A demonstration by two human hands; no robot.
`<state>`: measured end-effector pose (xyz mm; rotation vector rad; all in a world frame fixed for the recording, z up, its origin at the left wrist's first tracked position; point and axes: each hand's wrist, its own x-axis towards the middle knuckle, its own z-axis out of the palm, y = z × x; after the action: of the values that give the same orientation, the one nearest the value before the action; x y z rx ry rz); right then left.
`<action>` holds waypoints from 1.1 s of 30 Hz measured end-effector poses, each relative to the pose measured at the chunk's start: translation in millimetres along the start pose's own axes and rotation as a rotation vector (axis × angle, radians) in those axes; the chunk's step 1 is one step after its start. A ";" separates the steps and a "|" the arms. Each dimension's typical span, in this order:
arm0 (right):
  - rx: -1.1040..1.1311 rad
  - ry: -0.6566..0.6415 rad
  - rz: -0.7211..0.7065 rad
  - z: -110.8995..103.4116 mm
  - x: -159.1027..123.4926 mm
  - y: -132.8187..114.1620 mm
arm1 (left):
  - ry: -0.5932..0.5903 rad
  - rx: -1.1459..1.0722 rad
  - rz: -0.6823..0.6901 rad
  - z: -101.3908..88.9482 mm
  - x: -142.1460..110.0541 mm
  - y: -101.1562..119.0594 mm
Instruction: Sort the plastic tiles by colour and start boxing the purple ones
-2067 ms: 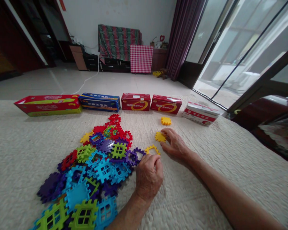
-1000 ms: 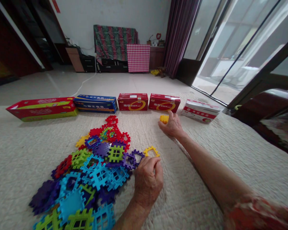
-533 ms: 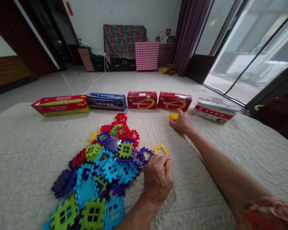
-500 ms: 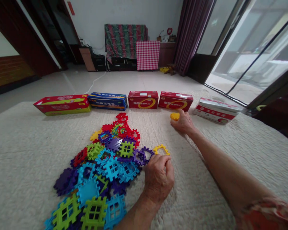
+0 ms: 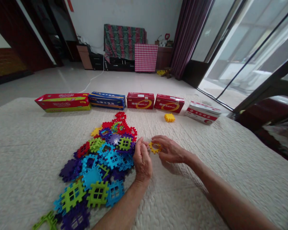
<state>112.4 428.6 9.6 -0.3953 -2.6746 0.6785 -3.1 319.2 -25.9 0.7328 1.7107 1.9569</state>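
Observation:
My left hand stands on edge against the right side of a heap of interlocking plastic tiles, fingers stretched and nothing visible in it. Just right of it lies a yellow open-frame tile. My right hand reaches over that tile's right side, fingers and thumb apart; I cannot tell whether it touches the tile. Farther off, a small stack of yellow tiles rests on the quilted cover. Blue, purple, green and red tiles make up the heap, some hidden behind my left hand.
Along the far edge of the quilted cover stand a red-and-green box, a blue box, two red boxes and a white-and-red box. Beyond are a tiled floor and a cloth-draped cabinet.
My right hand has left the yellow stack and come back toward the yellow frame tile. My left hand has turned upright and shifted left against the heap, its fingers straightened.

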 end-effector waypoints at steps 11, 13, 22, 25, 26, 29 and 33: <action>-0.167 0.262 0.145 -6.6 -13.6 48.4 | -0.072 0.073 0.022 4.1 2.3 -2.1; -0.240 0.293 0.216 -12.0 -20.3 66.0 | -0.095 0.088 0.021 4.3 2.4 -3.8; -0.258 0.183 0.304 -27.2 -25.9 75.8 | -0.128 0.114 0.060 4.1 1.9 -10.3; -0.262 0.237 0.242 -36.0 -18.3 82.4 | -0.141 0.121 0.054 4.2 1.6 -10.5; -0.270 0.270 0.225 -40.2 -14.2 87.5 | -0.145 0.125 0.054 4.2 1.5 -10.7; -0.295 0.356 0.217 -54.4 2.5 109.0 | -0.156 0.136 0.066 4.2 1.2 -11.3; -0.325 0.385 0.271 -66.8 27.0 139.9 | -0.153 0.150 0.087 4.2 0.7 -10.4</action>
<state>139.8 583.4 1.5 -0.8889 -2.3760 0.2006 -1.1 324.3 -35.7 0.9992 1.7728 1.7907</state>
